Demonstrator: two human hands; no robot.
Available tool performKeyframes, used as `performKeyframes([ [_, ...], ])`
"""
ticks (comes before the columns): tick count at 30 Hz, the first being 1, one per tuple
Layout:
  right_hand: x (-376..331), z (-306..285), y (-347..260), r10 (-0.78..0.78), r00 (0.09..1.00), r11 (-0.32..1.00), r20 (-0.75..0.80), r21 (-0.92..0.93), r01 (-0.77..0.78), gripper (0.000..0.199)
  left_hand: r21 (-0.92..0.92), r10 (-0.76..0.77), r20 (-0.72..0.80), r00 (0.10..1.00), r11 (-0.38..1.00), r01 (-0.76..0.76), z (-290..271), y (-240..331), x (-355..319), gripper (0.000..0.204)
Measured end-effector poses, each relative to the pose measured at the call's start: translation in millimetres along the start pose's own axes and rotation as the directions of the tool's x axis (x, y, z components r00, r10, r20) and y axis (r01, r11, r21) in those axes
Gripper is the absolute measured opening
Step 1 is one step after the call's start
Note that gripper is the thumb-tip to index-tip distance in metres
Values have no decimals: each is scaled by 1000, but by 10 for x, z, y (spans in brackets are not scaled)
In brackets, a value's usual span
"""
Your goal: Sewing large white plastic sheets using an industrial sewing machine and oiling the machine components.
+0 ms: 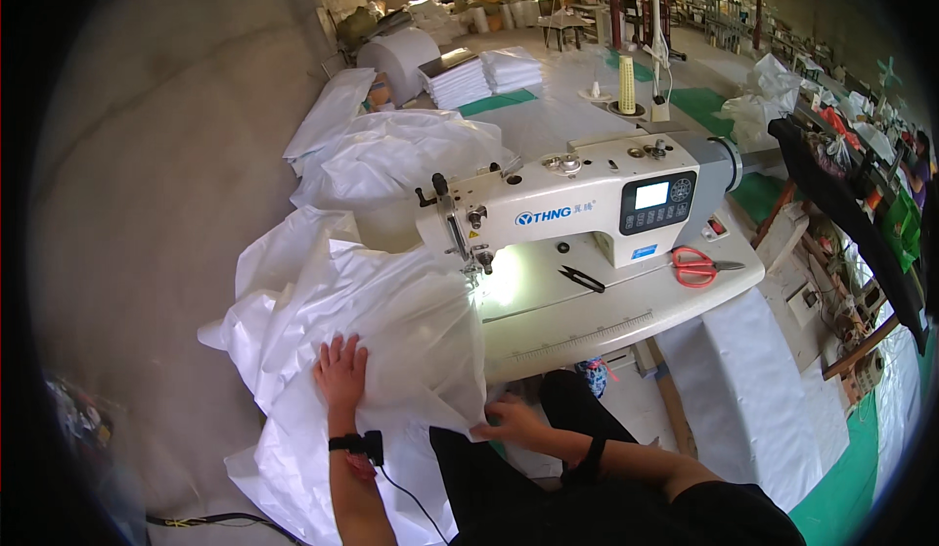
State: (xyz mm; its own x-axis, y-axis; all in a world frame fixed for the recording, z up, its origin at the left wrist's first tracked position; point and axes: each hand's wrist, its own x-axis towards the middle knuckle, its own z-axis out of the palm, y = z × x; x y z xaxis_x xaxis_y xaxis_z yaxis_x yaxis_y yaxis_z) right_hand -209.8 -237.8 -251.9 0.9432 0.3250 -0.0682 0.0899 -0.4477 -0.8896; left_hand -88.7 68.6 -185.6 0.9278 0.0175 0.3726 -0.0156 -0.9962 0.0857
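Observation:
A large white plastic sheet (411, 336) lies in folds over the left part of the sewing table and hangs down toward my lap. My left hand (341, 372) rests flat on it with fingers outstretched. At the sheet's near right corner, my right hand (511, 423) pinches the edge between its fingers, by the table's front edge. The sheet reaches up to the needle area of a white sewing machine (577, 199), whose lamp lights the spot beside the needle. Whether the needle is in the sheet cannot be made out.
Black thread snips (582, 279) and red-handled scissors (696, 266) lie on the sewing table (626, 321). A yellow thread cone (626, 84) stands behind the machine. Stacked white sheets (458, 80) and a big white roll (399, 62) sit farther back. A cable runs from my left wrist.

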Motion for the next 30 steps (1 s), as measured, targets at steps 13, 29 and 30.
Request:
performKeyframes([
  [13,-397,143,-592,-127,742,992,658,88,92,26,-296,307,49,951,913,-280,-7,-596,279,46],
  [29,541,54,-1150,-195,978,810,-79,-575,115,42,-84,-221,-289,931,975,205,234,-378,-1759,51],
  [30,561,141,-1007,-240,957,888,-160,-435,150,40,-138,-181,-280,943,979,147,216,-565,-1798,39],
])
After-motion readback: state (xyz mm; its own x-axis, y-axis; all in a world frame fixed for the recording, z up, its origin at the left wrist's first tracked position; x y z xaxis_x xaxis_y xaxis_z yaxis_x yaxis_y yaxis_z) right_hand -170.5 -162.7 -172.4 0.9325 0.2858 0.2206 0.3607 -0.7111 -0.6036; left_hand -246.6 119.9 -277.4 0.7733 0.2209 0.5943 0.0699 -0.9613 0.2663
